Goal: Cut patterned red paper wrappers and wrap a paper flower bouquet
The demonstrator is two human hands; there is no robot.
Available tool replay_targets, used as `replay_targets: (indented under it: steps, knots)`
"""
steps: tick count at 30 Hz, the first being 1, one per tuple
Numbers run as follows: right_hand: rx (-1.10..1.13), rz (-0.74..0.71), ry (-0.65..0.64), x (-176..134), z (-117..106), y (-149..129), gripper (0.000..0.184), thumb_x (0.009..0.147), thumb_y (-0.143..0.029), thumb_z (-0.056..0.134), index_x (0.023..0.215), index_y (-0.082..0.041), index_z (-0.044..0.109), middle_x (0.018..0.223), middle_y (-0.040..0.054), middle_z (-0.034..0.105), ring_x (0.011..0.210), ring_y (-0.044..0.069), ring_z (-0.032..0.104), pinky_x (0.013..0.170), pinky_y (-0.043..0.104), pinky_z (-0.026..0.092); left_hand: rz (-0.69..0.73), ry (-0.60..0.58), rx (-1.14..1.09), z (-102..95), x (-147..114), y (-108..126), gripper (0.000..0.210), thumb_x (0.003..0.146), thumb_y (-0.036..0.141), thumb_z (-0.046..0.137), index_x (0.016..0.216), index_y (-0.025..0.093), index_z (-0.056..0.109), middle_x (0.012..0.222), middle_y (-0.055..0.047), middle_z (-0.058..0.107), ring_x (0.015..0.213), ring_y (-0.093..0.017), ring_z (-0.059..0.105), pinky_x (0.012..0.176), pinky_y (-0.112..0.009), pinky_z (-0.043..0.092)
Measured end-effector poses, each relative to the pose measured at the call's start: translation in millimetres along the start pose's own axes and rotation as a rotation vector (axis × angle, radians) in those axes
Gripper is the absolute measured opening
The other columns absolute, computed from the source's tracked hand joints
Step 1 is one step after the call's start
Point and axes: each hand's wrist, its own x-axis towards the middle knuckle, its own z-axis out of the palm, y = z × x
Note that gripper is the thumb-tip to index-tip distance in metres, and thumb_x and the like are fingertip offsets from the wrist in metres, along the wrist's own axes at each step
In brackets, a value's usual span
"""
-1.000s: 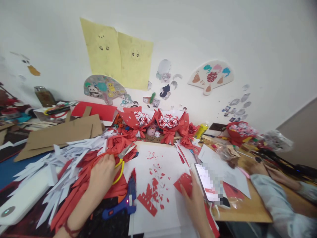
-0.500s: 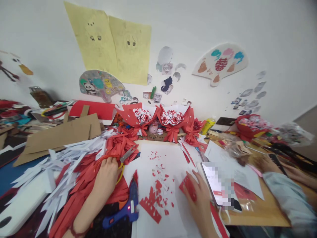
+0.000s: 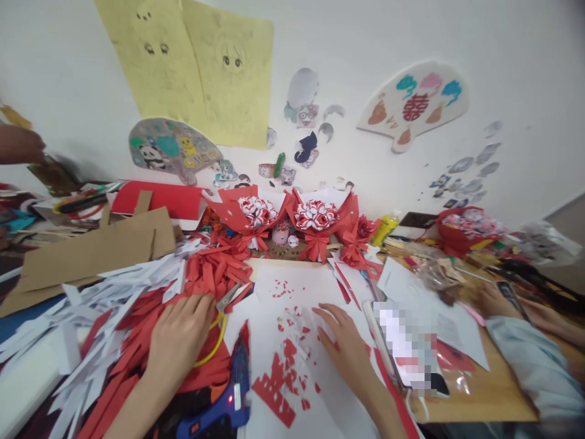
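My left hand (image 3: 183,326) is curled over the handles of yellow-handled scissors (image 3: 226,299), on a heap of red paper strips (image 3: 214,265). The blades point up and right; one yellow loop shows beside my fingers, which partly hide the grip. My right hand (image 3: 345,344) hovers over or rests on a white sheet (image 3: 269,323), fingers apart, with no object visible in it. Between my hands, red paper scraps (image 3: 278,390) lie scattered on the sheet. A blue glue gun (image 3: 228,402) with a lit red light lies nearer my left forearm.
White paper strips (image 3: 100,311) and cardboard (image 3: 91,250) cover the left side. Red-wrapped paper flower bouquets (image 3: 315,216) stand along the wall. A phone (image 3: 402,347) lies right of my right hand. Another person's sleeve (image 3: 525,353) is at right; another hand (image 3: 18,144) reaches in upper left.
My right hand has moved slightly left, and the red paper piece at its fingers is no longer seen there. The scissors shifted slightly toward me with my left hand. Another person's hand has appeared upper left.
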Motion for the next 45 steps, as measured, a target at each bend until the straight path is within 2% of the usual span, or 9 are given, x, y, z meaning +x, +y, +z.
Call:
replay_targets:
  steps: [3,6,10,13,21,26,34,39,45]
  knots:
    - [-0.055,-0.085,-0.11,19.9,-0.3,-13.4,0.04,0.094,-0.015,0.042,0.129,-0.027,0.057,0.123,0.0085,0.061,0.114,0.024,0.055,0.097,0.043,0.047,0.098,-0.048,-0.089,-0.1,5.3,6.9,0.025,0.095,0.027,0.043,0.102,0.019,0.066,0.097,-0.009,0.071,0.09,-0.026,0.063,0.078,-0.039,0.041]
    - [-0.106,-0.133,-0.197,38.8,5.2,-26.1,0.04,0.094,-0.011,0.041,0.128,-0.025,0.058,0.113,0.0082,0.064,0.104,0.023,0.057,0.089,0.038,0.049,0.124,-0.085,-0.191,2.8,-1.8,13.1,0.026,0.095,0.029,0.043,0.097,0.022,0.069,0.091,-0.006,0.073,0.085,-0.024,0.066,0.078,-0.038,0.043]
    - [-0.2,-0.177,-0.248,62.2,19.8,-30.3,0.037,0.094,-0.012,0.043,0.125,-0.025,0.059,0.109,0.0056,0.065,0.1,0.02,0.057,0.089,0.033,0.047,0.127,-0.196,-0.36,5.5,-21.6,13.7,0.029,0.096,0.036,0.042,0.093,0.025,0.069,0.09,-0.002,0.074,0.08,-0.02,0.069,0.075,-0.034,0.045]
    - [-0.249,-0.195,-0.265,77.1,32.7,-28.0,0.037,0.092,-0.01,0.047,0.124,-0.024,0.06,0.111,0.0059,0.065,0.102,0.021,0.057,0.09,0.032,0.045,0.136,-0.25,-0.392,4.2,-26.0,10.8,0.03,0.096,0.036,0.041,0.091,0.027,0.069,0.091,-0.001,0.075,0.079,-0.02,0.069,0.075,-0.033,0.046]
    - [-0.343,-0.253,-0.303,97.0,57.6,-30.6,0.051,0.088,-0.006,0.048,0.135,-0.026,0.05,0.117,0.009,0.062,0.108,0.023,0.055,0.09,0.034,0.042,0.187,-0.257,-0.35,-11.7,12.7,21.5,0.029,0.096,0.031,0.043,0.088,0.023,0.07,0.087,-0.005,0.074,0.081,-0.023,0.067,0.076,-0.036,0.044]
    - [-0.362,-0.264,-0.309,98.5,62.0,-35.4,0.053,0.087,-0.004,0.046,0.135,-0.026,0.05,0.118,0.0105,0.06,0.108,0.025,0.054,0.089,0.036,0.042,0.182,-0.276,-0.377,-9.2,11.2,25.4,0.03,0.097,0.032,0.042,0.088,0.024,0.069,0.088,-0.003,0.074,0.082,-0.022,0.068,0.076,-0.036,0.044]
    - [-0.25,-0.262,-0.297,98.6,64.2,-39.6,0.043,0.089,-0.008,0.047,0.128,-0.023,0.057,0.123,0.0127,0.059,0.113,0.027,0.052,0.094,0.04,0.04,0.085,-0.159,-0.496,5.2,-14.5,7.4,0.03,0.097,0.036,0.041,0.095,0.025,0.069,0.098,-0.002,0.076,0.083,-0.02,0.07,0.079,-0.034,0.047]
    - [-0.091,-0.155,-0.22,98.2,68.4,-33.2,0.045,0.089,-0.005,0.044,0.125,-0.026,0.061,0.116,0.0076,0.063,0.107,0.021,0.055,0.09,0.033,0.043,0.048,-0.139,-0.536,4.3,-16.1,3.4,0.028,0.096,0.038,0.043,0.095,0.025,0.069,0.098,-0.001,0.076,0.083,-0.019,0.07,0.079,-0.032,0.048]
    - [0.089,-0.034,-0.146,99.5,72.0,-27.9,0.033,0.092,-0.009,0.045,0.111,-0.022,0.068,0.103,0.0056,0.068,0.099,0.019,0.059,0.087,0.029,0.046,0.073,-0.147,-0.529,6.6,-14.5,12.9,0.029,0.097,0.037,0.041,0.096,0.024,0.068,0.099,-0.001,0.076,0.084,-0.019,0.07,0.077,-0.031,0.048]
